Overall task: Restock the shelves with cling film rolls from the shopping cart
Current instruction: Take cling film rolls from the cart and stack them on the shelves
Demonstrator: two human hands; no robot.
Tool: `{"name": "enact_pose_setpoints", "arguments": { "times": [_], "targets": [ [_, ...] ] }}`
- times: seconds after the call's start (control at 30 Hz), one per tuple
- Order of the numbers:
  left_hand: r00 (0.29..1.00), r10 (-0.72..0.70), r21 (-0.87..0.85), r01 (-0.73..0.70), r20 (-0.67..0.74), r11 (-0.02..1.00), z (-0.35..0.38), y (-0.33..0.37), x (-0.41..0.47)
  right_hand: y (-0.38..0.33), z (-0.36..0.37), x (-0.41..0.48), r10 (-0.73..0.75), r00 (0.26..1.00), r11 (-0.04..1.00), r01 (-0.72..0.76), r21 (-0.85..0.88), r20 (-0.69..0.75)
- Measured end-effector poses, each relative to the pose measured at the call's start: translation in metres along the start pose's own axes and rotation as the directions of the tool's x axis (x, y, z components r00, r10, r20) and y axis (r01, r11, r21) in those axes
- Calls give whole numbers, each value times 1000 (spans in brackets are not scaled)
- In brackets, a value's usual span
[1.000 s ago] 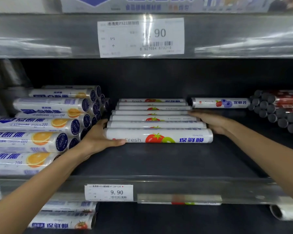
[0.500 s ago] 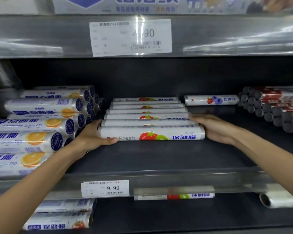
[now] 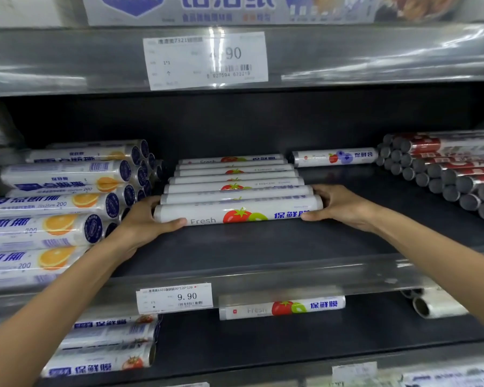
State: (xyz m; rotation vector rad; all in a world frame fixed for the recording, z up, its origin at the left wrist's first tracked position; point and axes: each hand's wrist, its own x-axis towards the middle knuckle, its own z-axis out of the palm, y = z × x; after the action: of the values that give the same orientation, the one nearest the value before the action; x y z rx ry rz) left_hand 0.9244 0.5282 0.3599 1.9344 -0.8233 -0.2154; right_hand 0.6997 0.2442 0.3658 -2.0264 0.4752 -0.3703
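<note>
Several white cling film rolls with a tomato print lie side by side in a flat row on the dark middle shelf [image 3: 263, 247]. The nearest roll [image 3: 235, 213] reads "Fresh". My left hand [image 3: 143, 222] cups the row's left end, thumb along the front of the nearest roll. My right hand [image 3: 338, 206] cups the right end, thumb on the front and fingers behind the end. Both hands bracket the row from the sides. The shopping cart is out of view.
Orange-print rolls [image 3: 56, 219] are stacked at the left of the shelf. Red rolls with grey caps [image 3: 444, 174] are piled at the right, and a blueberry-print roll [image 3: 334, 157] lies at the back. The lower shelf holds more rolls [image 3: 281, 307]. A price tag [image 3: 175, 297] hangs on the shelf's front rail.
My right hand has slid forward to the end of the nearest roll, thumb now on its front. My left hand stays at the left end. The view has shifted a little.
</note>
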Motion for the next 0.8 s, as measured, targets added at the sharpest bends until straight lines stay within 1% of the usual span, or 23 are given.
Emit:
{"name": "enact_pose_setpoints", "arguments": {
  "times": [0.13, 0.2, 0.4, 0.6, 0.73, 0.77, 0.8],
  "targets": [
    [1000, -18, -14, 18, -18, 1000, -1, 1, -4, -1, 7, -2, -49, 998, 999, 48, -7, -35],
    [999, -27, -38, 26, -25, 999, 0, 5, -6, -1, 8, -4, -63, 997, 998, 64, 18, -36],
    [997, -61, -59, 58, -53, 997, 2, 10, -8, -3, 10, -5, -53, 997, 999, 54, 10, -59],
    [995, -88, -31, 87, -48, 996, -2, 2, -5, 0, 10, -6, -32, 991, 998, 26, -50, -127],
    [993, -113, -5, 113, -23, 994, -2, 7, -10, -2, 10, -10, -18, 990, 996, 5, -90, -138],
    [993, -121, 18, 121, -14, 992, -3, 10, -13, -5, 9, -14, -16, 989, 996, 2, -89, -146],
    [993, -114, 66, 116, -35, 991, -5, 13, -17, -8, 7, -19, -11, 986, 997, -2, -79, -166]
  ]
}}
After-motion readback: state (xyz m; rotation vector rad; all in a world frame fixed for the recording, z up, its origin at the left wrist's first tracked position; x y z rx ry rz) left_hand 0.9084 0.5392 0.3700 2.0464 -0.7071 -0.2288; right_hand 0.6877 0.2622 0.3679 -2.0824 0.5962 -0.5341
